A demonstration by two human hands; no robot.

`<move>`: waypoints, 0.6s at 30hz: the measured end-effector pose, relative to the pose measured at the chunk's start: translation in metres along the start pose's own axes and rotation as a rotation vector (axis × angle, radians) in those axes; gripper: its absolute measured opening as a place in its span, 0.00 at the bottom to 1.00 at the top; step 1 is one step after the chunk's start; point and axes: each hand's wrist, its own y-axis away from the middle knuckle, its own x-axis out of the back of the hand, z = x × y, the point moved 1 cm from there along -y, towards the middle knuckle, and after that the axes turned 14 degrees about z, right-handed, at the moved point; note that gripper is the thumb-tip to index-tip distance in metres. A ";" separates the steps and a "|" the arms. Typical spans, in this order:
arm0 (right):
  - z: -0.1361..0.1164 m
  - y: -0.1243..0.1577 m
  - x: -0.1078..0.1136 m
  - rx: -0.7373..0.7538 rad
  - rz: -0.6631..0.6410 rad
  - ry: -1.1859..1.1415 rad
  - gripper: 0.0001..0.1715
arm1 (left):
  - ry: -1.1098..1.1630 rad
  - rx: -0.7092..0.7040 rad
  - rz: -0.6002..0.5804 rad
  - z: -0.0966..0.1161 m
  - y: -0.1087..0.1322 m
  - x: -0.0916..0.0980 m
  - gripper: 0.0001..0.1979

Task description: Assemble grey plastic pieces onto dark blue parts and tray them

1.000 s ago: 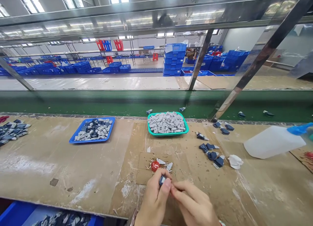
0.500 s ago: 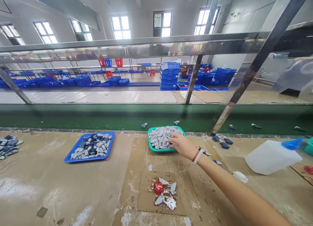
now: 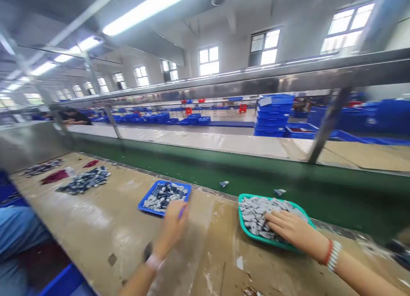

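Observation:
A blue tray (image 3: 142, 209) of mixed dark blue and light grey pieces lies at centre left. At its front right corner my left hand (image 3: 173, 225) is closed on the rim, somewhat blurred. My right hand (image 3: 286, 227) rests with fingers stretched out over the heaped pieces in a green tray (image 3: 242, 227); its thumb is hidden. Light grey pieces (image 3: 254, 215) fill that tray. Beyond it, two small dark-and-grey pieces (image 3: 224, 184) sit on the green belt.
Piles of blue-grey pieces (image 3: 86, 180) and dark red pieces (image 3: 55, 177) lie farther left on the covered table. Metal posts (image 3: 326, 129) rise behind the belt. Stacked blue crates (image 3: 273, 116) stand across it. Another person's denim-clad leg (image 3: 19, 227) shows at left.
The view has swung left. My left hand has come into view and taken hold of the blue tray's corner. My right hand is still over the grey pieces, with the fingers lying flatter.

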 end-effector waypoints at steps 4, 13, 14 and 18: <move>0.005 0.030 -0.009 0.103 0.203 0.000 0.19 | -0.127 -0.212 -0.381 0.015 -0.060 -0.094 0.14; -0.004 0.036 -0.008 -0.193 0.254 -0.092 0.16 | -0.284 -0.306 -0.789 0.004 -0.112 -0.178 0.17; -0.007 0.032 -0.004 -0.253 0.251 -0.120 0.14 | -0.278 -0.307 -0.803 0.004 -0.115 -0.178 0.17; -0.022 0.021 0.033 -0.551 0.272 -0.242 0.11 | -0.243 -0.302 -0.831 -0.003 -0.136 -0.178 0.17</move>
